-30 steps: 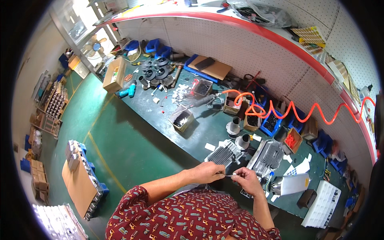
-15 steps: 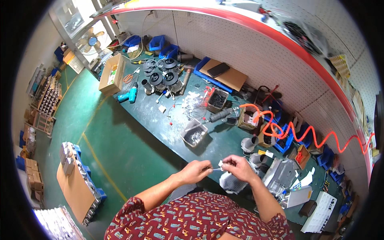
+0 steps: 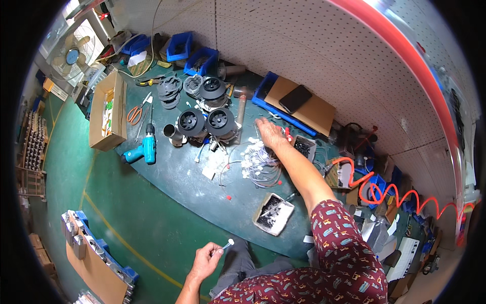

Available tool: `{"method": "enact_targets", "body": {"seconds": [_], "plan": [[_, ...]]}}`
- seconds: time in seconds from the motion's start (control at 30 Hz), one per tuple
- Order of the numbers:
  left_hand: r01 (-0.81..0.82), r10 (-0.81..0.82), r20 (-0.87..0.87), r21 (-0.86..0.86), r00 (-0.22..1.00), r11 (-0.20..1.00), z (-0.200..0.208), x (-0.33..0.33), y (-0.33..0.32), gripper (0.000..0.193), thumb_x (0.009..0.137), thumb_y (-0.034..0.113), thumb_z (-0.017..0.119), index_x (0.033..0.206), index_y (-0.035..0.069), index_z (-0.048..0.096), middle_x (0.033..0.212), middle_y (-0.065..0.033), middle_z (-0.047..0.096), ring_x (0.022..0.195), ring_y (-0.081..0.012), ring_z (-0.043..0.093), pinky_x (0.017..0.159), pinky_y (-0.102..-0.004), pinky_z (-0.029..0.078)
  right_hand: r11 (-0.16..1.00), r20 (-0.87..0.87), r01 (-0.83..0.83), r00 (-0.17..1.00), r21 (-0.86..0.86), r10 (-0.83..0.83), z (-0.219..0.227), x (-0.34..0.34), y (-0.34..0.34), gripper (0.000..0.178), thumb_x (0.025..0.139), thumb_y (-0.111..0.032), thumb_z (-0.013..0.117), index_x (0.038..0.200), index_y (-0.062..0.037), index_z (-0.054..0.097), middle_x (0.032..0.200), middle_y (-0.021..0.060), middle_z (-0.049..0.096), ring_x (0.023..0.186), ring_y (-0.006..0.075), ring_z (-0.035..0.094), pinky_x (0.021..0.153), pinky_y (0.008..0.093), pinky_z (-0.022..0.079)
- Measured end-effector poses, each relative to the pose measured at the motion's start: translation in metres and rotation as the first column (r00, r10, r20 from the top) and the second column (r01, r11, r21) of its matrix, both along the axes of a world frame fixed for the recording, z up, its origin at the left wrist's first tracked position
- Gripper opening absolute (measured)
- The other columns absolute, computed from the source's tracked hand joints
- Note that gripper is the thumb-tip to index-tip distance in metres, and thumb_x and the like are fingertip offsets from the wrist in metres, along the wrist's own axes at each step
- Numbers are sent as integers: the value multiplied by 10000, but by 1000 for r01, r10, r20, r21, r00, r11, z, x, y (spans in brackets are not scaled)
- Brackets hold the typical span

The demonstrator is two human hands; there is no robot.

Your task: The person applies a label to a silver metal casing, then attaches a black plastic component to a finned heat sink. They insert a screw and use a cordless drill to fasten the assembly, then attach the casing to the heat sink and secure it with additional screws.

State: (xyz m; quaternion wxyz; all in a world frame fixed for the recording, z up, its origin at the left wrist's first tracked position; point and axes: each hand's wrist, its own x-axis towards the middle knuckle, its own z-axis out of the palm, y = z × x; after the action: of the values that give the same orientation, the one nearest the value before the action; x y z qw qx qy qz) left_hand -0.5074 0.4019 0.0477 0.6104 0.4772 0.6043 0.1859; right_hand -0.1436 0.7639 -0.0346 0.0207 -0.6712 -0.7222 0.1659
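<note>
Low at the front, beyond the edge of the bench, my left hand (image 3: 206,259) pinches a short thin lead with a white plug (image 3: 231,242) at its end. My right arm stretches far across the bench. My right hand (image 3: 271,133) is palm down with fingers extended, just beyond a pile of wires with white connectors (image 3: 260,163); its fingertips are small in view, and I see nothing held. Red-tipped pieces (image 3: 288,134) lie beside that wrist. Left of the hand stands a hammer (image 3: 241,114), near motor units with black fan wheels (image 3: 221,119).
A tray of black screws (image 3: 273,215) sits near the bench's front edge. Further left are a teal cordless drill (image 3: 147,147), orange-handled scissors (image 3: 134,115) and a cardboard box (image 3: 120,111). A phone (image 3: 295,99) rests on cardboard at the back. An orange coiled hose (image 3: 372,188) hangs at right.
My hands were together at the front; now they are apart. The right one has reached forward over the bench, and the left has moved left and down with the lead. The view has shifted left.
</note>
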Motion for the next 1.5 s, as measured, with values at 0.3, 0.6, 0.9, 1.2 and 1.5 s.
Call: {"method": "enact_targets", "body": {"seconds": [0.3, 0.6, 0.9, 1.2, 1.5], "plan": [[1, 0, 39, -16, 999, 1000, -18, -22, 29, 120, 949, 110, 695, 912, -2, 674, 645, 24, 547, 602, -51, 438, 533, -266, 384, 1000, 314, -7, 949, -10, 10, -26, 7, 35, 272, 874, 3, 640, 1143, -6, 680, 1269, 221, 615, 1224, 390, 612, 973, 445, 568], [18, -19, 60, 17, 998, 1000, -11, -19, 50, 119, 949, 109, 700, 913, -1, 673, 658, 22, 565, 616, -51, 456, 548, -261, 396, 993, 269, -64, 962, 98, 35, -19, 20, 27, 242, 880, -1, 588, 1112, 10, 654, 1215, 248, 616, 1171, 402, 621, 943, 475, 562], [27, -29, 75, 37, 997, 999, -19, -18, 43, 117, 949, 108, 703, 921, -1, 671, 655, 21, 553, 618, -52, 457, 542, -263, 398, 953, -33, 183, 983, 243, -181, -10, 13, 26, 185, 894, -92, 659, 1047, -34, 746, 1147, 202, 645, 1103, 357, 652, 891, 484, 559], [-121, 97, 362, 44, 927, 992, 10, 34, 93, 165, 1018, 157, 639, 909, 35, 611, 734, 38, 568, 669, -39, 500, 591, -224, 414, 850, -982, 512, 63, -122, -178, 79, -19, -98, 192, 979, -158, 690, 901, 17, 675, 1002, 110, 713, 845, 158, 653, 803, 304, 515], [35, -80, 433, 110, 898, 993, 59, 154, 79, 113, 1016, 129, 636, 980, 23, 645, 780, 29, 606, 683, -41, 527, 620, -217, 435, 741, -697, 177, -531, -647, -482, 148, -4, -324, 199, 1008, -209, 653, 1147, -73, 612, 818, -4, 567, 564, 21, 434, 459, 174, 325]]}}
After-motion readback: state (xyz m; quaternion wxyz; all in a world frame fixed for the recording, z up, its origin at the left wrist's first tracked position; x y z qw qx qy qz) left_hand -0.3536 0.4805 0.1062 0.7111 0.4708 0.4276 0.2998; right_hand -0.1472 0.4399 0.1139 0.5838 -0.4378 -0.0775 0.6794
